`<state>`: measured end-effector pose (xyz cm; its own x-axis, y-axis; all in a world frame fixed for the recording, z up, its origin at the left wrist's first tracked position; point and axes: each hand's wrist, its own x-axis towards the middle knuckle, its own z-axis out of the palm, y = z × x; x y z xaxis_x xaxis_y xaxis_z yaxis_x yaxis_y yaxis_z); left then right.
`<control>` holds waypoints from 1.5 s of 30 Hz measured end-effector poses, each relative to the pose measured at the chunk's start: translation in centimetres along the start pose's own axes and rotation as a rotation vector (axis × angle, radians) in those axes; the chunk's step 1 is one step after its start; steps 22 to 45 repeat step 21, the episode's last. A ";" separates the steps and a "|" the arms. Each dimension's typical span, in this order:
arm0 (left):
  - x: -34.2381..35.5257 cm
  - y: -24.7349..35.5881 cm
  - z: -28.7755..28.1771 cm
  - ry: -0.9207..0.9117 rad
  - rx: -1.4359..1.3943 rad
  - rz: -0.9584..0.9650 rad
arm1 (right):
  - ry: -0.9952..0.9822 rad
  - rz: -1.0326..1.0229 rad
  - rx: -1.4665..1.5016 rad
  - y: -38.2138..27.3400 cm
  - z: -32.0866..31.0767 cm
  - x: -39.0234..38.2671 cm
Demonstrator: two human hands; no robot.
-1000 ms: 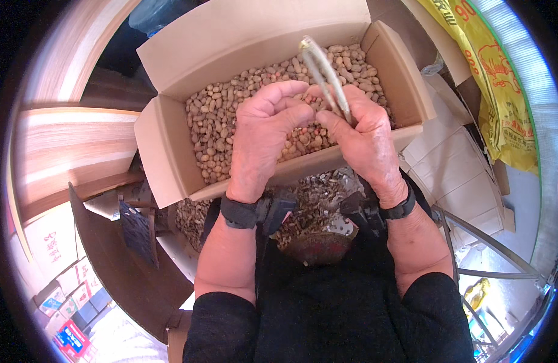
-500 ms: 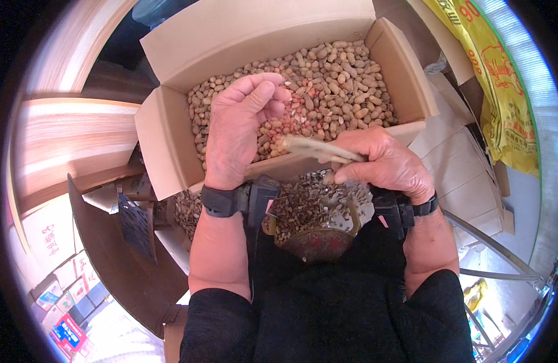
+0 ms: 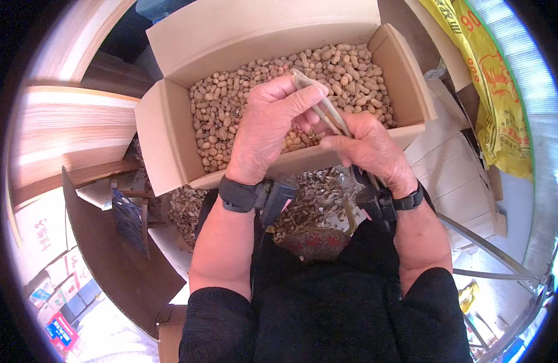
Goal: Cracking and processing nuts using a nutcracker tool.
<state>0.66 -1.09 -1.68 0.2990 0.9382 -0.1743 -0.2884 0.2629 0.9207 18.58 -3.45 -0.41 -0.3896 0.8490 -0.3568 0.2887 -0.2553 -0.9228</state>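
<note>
My right hand (image 3: 375,148) is closed around a pale, narrow tool of two long flat strips (image 3: 332,112), like wooden tongs, slanting up to the left. My left hand (image 3: 273,121) meets it near its upper end, thumb and fingers pinched together; what lies between them is hidden. Both hands are above the near side of an open cardboard box (image 3: 164,133) filled with unshelled peanuts (image 3: 224,100). A few reddish shelled kernels show between and below the hands. Under my wrists, a basin with a yellowish rim (image 3: 353,219) holds broken shells (image 3: 315,196).
More shells (image 3: 185,212) lie left of the basin. A brown cardboard sheet (image 3: 109,254) curves along my left side, near a wood-grained panel (image 3: 79,136). On the right are flattened cardboard (image 3: 454,181), a metal bar (image 3: 490,245) and a yellow printed sack (image 3: 502,103).
My left hand has moved right and closed in at the tool. The tool has tipped more upright, and my right hand has shifted slightly left. The kernels in the box are now mostly covered.
</note>
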 end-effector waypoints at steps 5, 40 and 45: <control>-0.1 0.9 -2.0 0.177 -0.138 0.112 | -0.026 -0.106 -0.239 0.7 -0.5 0.6; 1.7 -4.7 -0.5 0.254 -0.533 -0.385 | 0.159 -0.080 -0.917 0.9 -5.9 8.0; 1.7 -4.7 -0.5 0.254 -0.533 -0.385 | 0.159 -0.080 -0.917 0.9 -5.9 8.0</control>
